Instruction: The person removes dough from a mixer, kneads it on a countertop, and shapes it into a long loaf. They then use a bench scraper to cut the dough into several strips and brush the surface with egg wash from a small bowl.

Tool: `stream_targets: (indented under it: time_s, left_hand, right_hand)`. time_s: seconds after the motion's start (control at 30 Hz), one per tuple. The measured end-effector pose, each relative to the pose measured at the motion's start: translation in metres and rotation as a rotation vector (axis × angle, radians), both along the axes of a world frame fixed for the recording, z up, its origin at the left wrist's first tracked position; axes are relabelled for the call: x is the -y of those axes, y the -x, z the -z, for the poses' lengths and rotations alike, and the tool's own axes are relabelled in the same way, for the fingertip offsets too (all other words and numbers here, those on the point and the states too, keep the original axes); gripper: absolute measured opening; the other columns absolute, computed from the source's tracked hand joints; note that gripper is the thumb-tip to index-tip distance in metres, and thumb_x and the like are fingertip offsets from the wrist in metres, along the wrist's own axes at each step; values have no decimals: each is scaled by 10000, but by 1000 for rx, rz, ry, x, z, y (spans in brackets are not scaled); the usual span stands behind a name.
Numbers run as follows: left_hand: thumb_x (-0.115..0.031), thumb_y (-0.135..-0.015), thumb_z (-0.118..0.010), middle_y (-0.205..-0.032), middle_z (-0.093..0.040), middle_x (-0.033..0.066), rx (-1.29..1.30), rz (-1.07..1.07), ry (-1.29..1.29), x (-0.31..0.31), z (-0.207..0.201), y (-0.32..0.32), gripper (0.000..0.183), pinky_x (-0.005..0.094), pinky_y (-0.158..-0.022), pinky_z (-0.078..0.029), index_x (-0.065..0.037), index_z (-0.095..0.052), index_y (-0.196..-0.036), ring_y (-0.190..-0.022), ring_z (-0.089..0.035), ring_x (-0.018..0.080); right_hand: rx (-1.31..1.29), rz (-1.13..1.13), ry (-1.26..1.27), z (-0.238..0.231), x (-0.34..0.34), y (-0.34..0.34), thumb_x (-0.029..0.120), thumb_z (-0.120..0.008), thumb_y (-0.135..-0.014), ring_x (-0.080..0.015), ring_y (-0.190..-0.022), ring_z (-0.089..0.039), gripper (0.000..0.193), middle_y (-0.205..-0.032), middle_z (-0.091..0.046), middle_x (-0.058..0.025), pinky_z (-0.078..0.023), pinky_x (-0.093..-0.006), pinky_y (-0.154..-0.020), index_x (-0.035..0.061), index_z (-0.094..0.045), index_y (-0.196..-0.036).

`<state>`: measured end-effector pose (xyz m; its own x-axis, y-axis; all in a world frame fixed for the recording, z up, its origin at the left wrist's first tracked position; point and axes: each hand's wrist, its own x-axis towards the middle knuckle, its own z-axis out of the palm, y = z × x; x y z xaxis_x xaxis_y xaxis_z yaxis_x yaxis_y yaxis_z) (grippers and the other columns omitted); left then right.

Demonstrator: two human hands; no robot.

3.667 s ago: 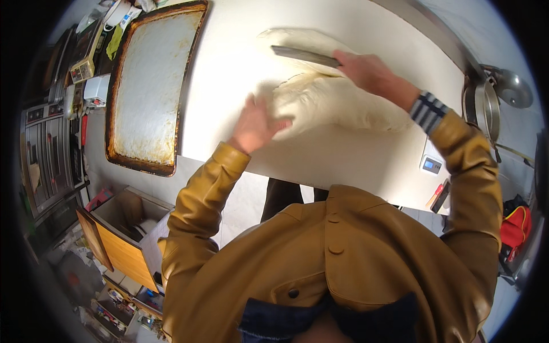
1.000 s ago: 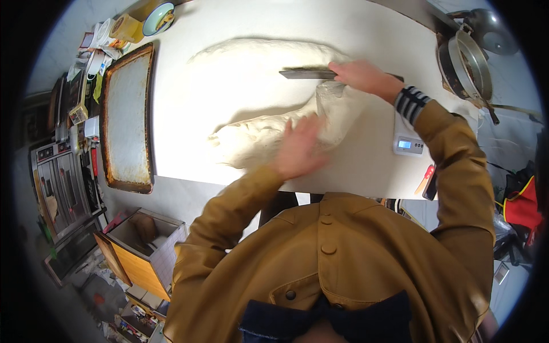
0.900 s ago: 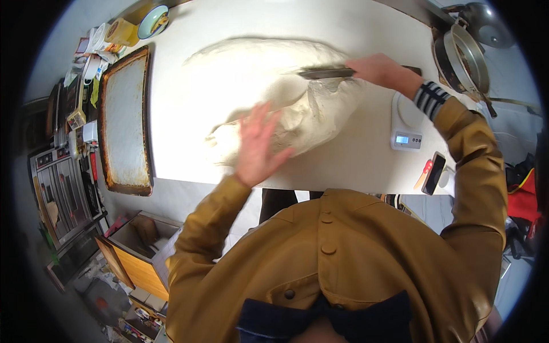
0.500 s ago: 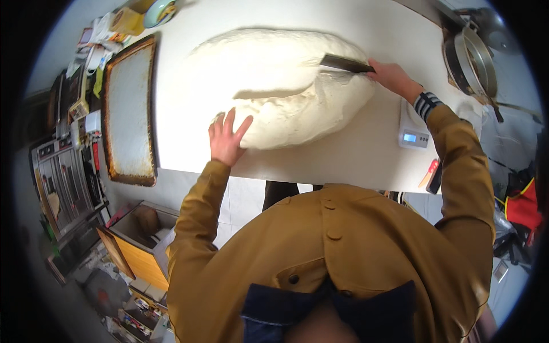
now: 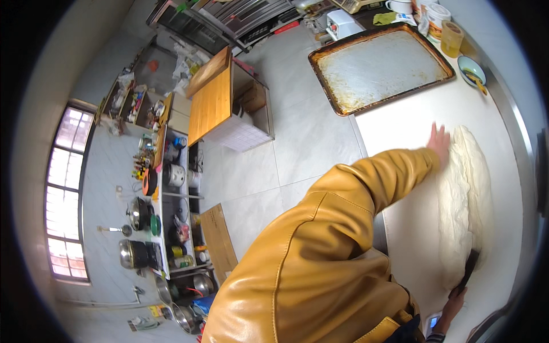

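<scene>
A long white slab of dough (image 5: 456, 197) lies on the pale worktop, with a lengthwise seam or cut along it. My left hand (image 5: 439, 144) is at the dough's far edge, fingers stretched out and slightly apart, somewhat blurred. At the near end of the dough, my right hand (image 5: 454, 303) grips a knife with a broad dark blade (image 5: 472, 264). The blade stands in or against the seam; how deep it goes is hidden. My fingers around its handle show only in part.
A browned baking tray (image 5: 383, 68) overhangs the worktop's edge. Past it are a bowl (image 5: 472, 71) with a yellow-handled utensil and a yellow jar (image 5: 451, 39). A scale's lit display (image 5: 433, 322) shows near my right wrist. A wooden-topped cabinet (image 5: 211, 100) stands on the tiled floor.
The view has swung far to the left, so dough and hands now sit at the right side. My left hand stays by the dough; my right still holds the knife at its other end.
</scene>
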<state>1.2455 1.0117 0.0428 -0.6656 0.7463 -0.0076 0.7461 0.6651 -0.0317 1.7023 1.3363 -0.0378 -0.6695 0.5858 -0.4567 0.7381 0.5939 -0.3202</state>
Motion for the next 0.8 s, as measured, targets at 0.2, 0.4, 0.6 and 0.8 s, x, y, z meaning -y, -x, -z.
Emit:
stream_targets:
  time_s: [0.2,0.4,0.6,0.8]
  left_hand:
    - [-405,-714,-782,-1326,-535,235,495,632,-296,-110,63,-126,609,477,-1150,-298,23,-659,-1131,-1294,-454,387]
    - [-728,-789,-585,-1552,-291,227,317,503,-250,-110,102,-176,866,590,-1176,-95,-203,-451,-1464,-1455,-203,422]
    - [-513,-790,-726,-1574,-258,173,275,644,-122,-34,70,-200,827,637,-1150,-114,-244,-381,-1492,-1451,-190,433]
    - [-512,-781,-734,-1479,-391,180,256,595,-446,-80,58,-230,814,658,-1134,-144,-106,-435,-1421,-1400,-306,402]
  right_hand:
    - [-408,-140,-10,-21,38,8,290,-524,-997,-253,-768,-604,360,-877,-667,-147,-490,-382,-708,29,-577,-1240]
    - [-387,47,-115,-37,63,-2,300,-538,-981,-492,-873,-593,297,-926,-649,-263,-467,-528,-701,37,-537,-1118]
    - [-513,355,-148,-58,81,-25,297,-562,-968,-495,-881,-595,368,-911,-638,-285,-478,-495,-713,-21,-513,-1149]
    - [-547,389,-51,-63,80,-28,293,-569,-968,-488,-868,-602,372,-899,-638,-286,-479,-487,-717,-31,-517,-1145]
